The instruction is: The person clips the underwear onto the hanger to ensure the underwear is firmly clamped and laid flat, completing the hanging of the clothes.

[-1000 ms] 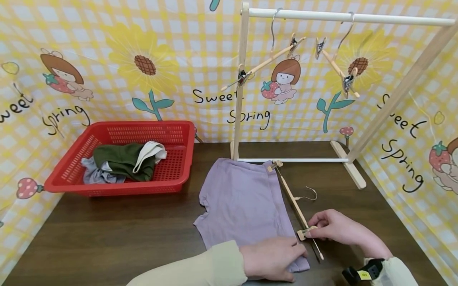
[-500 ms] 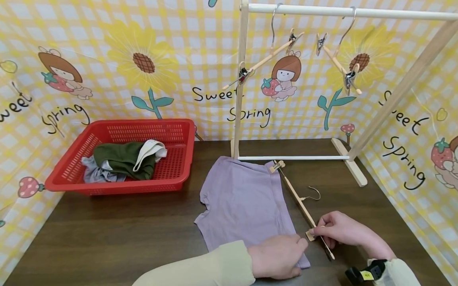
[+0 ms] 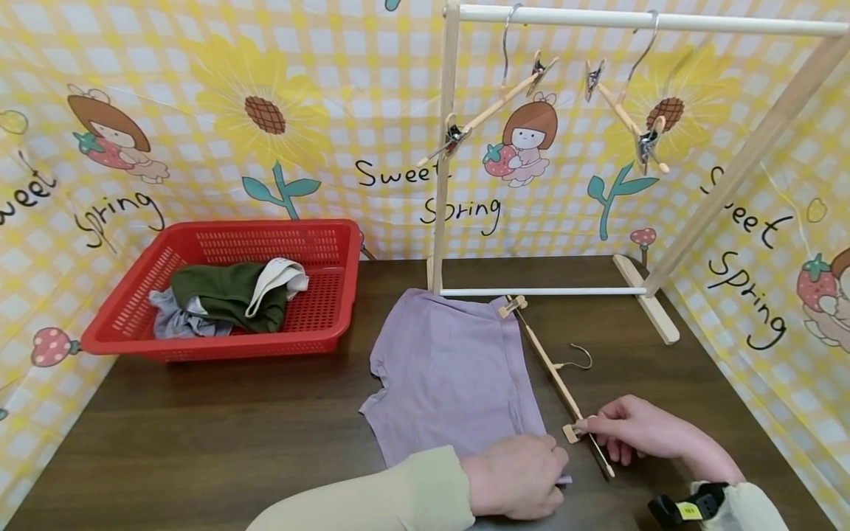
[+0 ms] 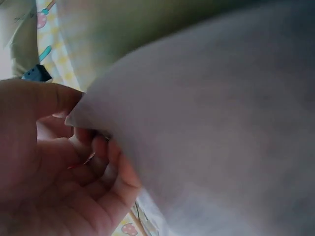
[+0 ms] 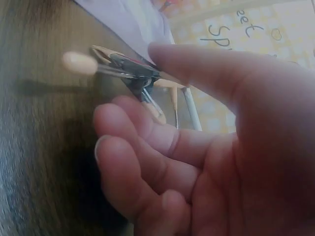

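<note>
Lavender shorts point(image 3: 451, 376) lie flat on the table, a wooden clip hanger point(image 3: 558, 380) along their waistband side. The hanger's far clip point(image 3: 513, 306) sits at the waistband's far corner. My left hand point(image 3: 521, 476) pinches the near corner of the shorts; in the left wrist view the lavender cloth point(image 4: 197, 123) is between thumb and fingers of that hand point(image 4: 64, 162). My right hand point(image 3: 640, 431) pinches the near clip point(image 3: 573, 432), which stands apart from the cloth. In the right wrist view, thumb and fingers of the hand point(image 5: 197, 137) are around the clip point(image 5: 138, 73).
A red basket point(image 3: 219, 345) with green, white and grey-blue cloths stands at the left. Behind the shorts rises a rack with a white top bar point(image 3: 578, 16), two clip hangers point(image 3: 501, 103) hanging from it. Its wooden foot point(image 3: 647, 302) is at the right.
The hanger's near end and my right hand have shifted right, widening the gap to the shorts. My left hand has moved slightly, and the near corner of the cloth is now bunched at its fingers.
</note>
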Motion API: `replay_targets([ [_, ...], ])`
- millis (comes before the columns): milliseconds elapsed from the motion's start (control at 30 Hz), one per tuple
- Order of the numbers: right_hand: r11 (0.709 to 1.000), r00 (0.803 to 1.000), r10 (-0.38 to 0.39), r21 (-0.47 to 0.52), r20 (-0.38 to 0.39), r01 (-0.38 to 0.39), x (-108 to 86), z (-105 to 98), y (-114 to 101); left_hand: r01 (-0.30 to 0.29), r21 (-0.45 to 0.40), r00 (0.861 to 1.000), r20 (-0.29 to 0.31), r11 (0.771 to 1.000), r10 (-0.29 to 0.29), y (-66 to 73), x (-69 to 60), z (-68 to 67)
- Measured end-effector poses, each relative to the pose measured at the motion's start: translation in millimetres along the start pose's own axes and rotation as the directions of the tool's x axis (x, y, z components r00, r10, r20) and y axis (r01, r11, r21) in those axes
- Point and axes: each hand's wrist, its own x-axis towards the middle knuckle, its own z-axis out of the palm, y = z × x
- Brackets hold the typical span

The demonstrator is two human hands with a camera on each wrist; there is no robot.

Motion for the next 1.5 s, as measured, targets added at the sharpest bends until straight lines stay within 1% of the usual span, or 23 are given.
replay_targets([
  [67,1.0,1.0,0.003,0.002,-0.014,-0.003,1.0,2.0,-0.6,-0.009,-0.016,1.0,-0.019,1.0,0.008,-0.6,-0.4,0.5],
  [200,1.0,1.0,0.004,-0.006,-0.028,-0.005,2.6,4.4,-1.5,-0.023,-0.079,0.999,-0.042,0.997,0.02,-4.7,-2.3,-2.1],
  [333,1.0,1.0,-0.015,0.014,-0.025,0.016,3.9,5.0,-2.0,-0.012,-0.167,0.998,-0.06,0.986,0.002,-12.5,-6.6,-7.1],
  [367,0.999,0.999,-0.022,0.024,-0.027,0.022,4.1,5.0,-2.0,-0.009,-0.191,0.998,-0.07,0.982,-0.004,-14.8,-7.8,-8.4],
  [433,0.999,0.999,-0.025,0.042,-0.029,0.027,4.3,4.9,-2.7,0.006,-0.263,0.997,-0.072,0.965,-0.026,-19.1,-10.4,-10.4],
  [567,0.998,0.999,-0.014,0.06,-0.043,0.017,4.3,6.0,-4.6,0.046,-0.372,0.997,-0.04,0.927,-0.065,-25.7,-13.2,-12.4],
  [633,0.998,0.999,-0.016,0.058,-0.049,0.019,4.2,7.5,-5.7,0.073,-0.391,0.996,-0.017,0.918,-0.086,-27.4,-13.7,-12.4],
  [700,0.998,0.998,-0.023,0.059,-0.06,0.027,4.4,9.4,-6.6,0.092,-0.399,0.994,-0.011,0.912,-0.105,-28.0,-14.0,-12.2],
  [767,0.997,0.997,-0.026,0.066,-0.07,0.031,4.7,11.3,-7.5,0.096,-0.411,0.992,-0.029,0.906,-0.119,-28.1,-14.1,-11.2],
  [833,0.996,0.996,-0.023,0.08,-0.084,0.029,5.0,12.8,-8.7,0.088,-0.435,0.989,-0.069,0.896,-0.131,-28.2,-13.9,-9.8],
  [900,0.995,0.994,-0.003,0.099,-0.107,0.014,5.0,14.0,-10.5,0.066,-0.454,0.982,-0.126,0.889,-0.137,-28.7,-13.9,-8.5],
  [1000,0.992,0.988,0.032,0.123,-0.15,-0.014,4.8,15.2,-13.6,0.025,-0.467,0.965,-0.219,0.884,-0.143,-29.9,-13.6,-6.8],
  [1100,0.988,0.982,0.059,0.149,-0.177,-0.032,4.6,16.4,-16.2,-0.01,-0.457,0.947,-0.29,0.889,-0.139,-30.7,-14.0,-6.2],
  [1233,0.984,0.981,0.054,0.179,-0.186,-0.021,5.3,18.6,-18.6,-0.053,-0.46,0.928,-0.35,0.886,-0.126,-30.7,-15.2,-5.6],
  [1333,0.981,0.979,0.047,0.194,-0.199,-0.007,5.9,19.4,-20.0,-0.096,-0.457,0.911,-0.398,0.884,-0.107,-31.0,-15.2,-4.3],
  [1433,0.979,0.975,0.052,0.202,-0.217,-0.008,6.2,20.5,-20.6,-0.122,-0.431,0.894,-0.439,0.894,-0.089,-30.7,-15.1,-4.2],
  [1500,0.979,0.973,0.05,0.205,-0.227,-0.003,6.5,21.5,-21.0,-0.129,-0.418,0.887,-0.455,0.899,-0.084,-30.0,-15.3,-4.8],
])
